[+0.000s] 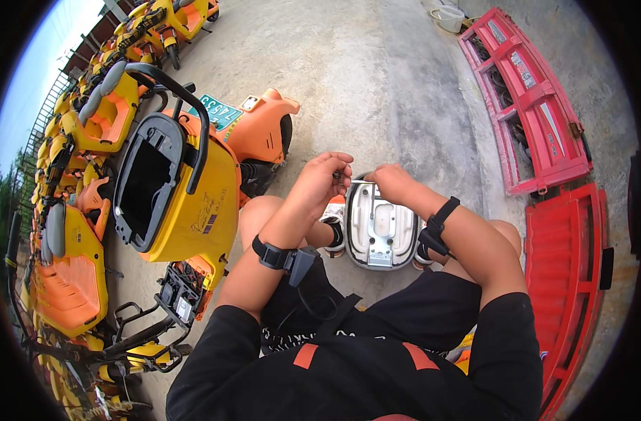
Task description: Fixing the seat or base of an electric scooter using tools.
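Between my feet lies an oval scooter seat (402, 231), its pale underside facing up and a dark rim around it. A silver metal bracket (381, 258) runs lengthwise along that underside. Over the seat's far left end, my left hand (326, 179) is closed, with a small dark piece at its fingertips that is too small to name. My right hand (394, 184) has its fingers pinched together at the bracket's far end. What it grips there, if anything, is hidden by the fingers.
A yellow and orange scooter (212, 203) stands close on my left, its storage compartment (149, 184) uncovered. Several more scooters (82, 259) line the far left. Red metal panels (538, 105) lie along the right side, and a white bucket (448, 19) stands far off.
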A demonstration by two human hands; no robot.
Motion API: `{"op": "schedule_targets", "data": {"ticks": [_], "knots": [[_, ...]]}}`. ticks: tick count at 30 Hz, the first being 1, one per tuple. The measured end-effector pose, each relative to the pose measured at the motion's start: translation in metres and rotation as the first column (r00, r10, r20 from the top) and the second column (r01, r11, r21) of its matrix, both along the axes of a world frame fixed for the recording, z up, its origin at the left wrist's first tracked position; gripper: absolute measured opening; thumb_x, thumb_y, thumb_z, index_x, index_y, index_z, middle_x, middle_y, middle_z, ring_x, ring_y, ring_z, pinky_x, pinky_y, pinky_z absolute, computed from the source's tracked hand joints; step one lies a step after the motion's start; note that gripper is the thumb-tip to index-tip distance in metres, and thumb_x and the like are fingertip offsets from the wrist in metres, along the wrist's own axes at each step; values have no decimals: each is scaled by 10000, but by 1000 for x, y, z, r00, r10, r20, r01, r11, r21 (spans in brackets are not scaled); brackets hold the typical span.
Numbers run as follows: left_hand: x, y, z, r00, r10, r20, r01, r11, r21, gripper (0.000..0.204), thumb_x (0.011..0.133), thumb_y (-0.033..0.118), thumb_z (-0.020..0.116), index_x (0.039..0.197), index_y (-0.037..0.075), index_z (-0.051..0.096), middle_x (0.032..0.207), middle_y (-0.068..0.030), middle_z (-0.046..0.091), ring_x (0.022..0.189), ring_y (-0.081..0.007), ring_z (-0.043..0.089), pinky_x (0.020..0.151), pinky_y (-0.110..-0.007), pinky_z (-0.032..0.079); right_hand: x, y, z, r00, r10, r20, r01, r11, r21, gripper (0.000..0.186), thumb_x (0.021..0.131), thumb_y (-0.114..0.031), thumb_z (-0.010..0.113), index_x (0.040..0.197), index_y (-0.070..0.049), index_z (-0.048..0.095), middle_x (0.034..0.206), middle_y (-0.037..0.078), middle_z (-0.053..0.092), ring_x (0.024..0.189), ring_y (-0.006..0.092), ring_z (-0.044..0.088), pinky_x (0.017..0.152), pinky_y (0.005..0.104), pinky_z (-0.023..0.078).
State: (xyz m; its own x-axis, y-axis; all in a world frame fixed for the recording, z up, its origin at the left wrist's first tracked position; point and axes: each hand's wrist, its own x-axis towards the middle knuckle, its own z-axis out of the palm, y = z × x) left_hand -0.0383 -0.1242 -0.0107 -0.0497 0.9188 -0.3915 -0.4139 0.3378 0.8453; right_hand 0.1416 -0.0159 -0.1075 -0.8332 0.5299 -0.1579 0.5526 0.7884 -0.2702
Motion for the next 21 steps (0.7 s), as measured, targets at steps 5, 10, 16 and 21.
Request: {"op": "schedule_targets", "data": {"ticks": [5, 10, 16, 21], "knots": [[0, 0, 0, 1000, -3, 3, 3, 1000, 5, 180, 942, 59, 479, 1079, -5, 576, 814, -30, 593, 694, -127, 573, 626, -265, 486, 7, -1, -14, 997, 21, -76, -2, 969, 246, 240, 780, -43, 609, 943, -132, 760, 1245, 97, 640, 1048, 349, 632, 920, 477, 478], [-1, 0, -1, 1000, 5, 1, -5, 1000, 12, 180, 937, 61, 484, 1079, -6, 575, 815, -29, 593, 693, -127, 574, 620, -261, 485, -2, 7, -26, 987, -113, -115, 98, 987, -127, 216, 775, -20, 599, 912, -75, 756, 1130, 140, 650, 1016, 363, 638, 877, 451, 515], [-2, 0, -1, 1000, 9, 7, -9, 1000, 9, 182, 934, 59, 485, 1080, -7, 572, 816, -29, 595, 690, -127, 573, 614, -263, 479, 4, 1, -25, 941, -200, -271, 172, 977, -123, 279, 782, 16, 580, 1023, -28, 712, 1134, 191, 630, 1063, 380, 617, 894, 433, 516], [-2, 0, -2, 1000, 10, -5, -10, 1000, 15, 184, 935, 59, 484, 1081, -8, 573, 812, -29, 596, 687, -127, 572, 614, -261, 477, -3, -6, -30, 901, -319, -293, 298, 948, -114, 332, 783, 40, 577, 1081, -39, 698, 1224, 172, 588, 1097, 383, 598, 928, 434, 503]]}}
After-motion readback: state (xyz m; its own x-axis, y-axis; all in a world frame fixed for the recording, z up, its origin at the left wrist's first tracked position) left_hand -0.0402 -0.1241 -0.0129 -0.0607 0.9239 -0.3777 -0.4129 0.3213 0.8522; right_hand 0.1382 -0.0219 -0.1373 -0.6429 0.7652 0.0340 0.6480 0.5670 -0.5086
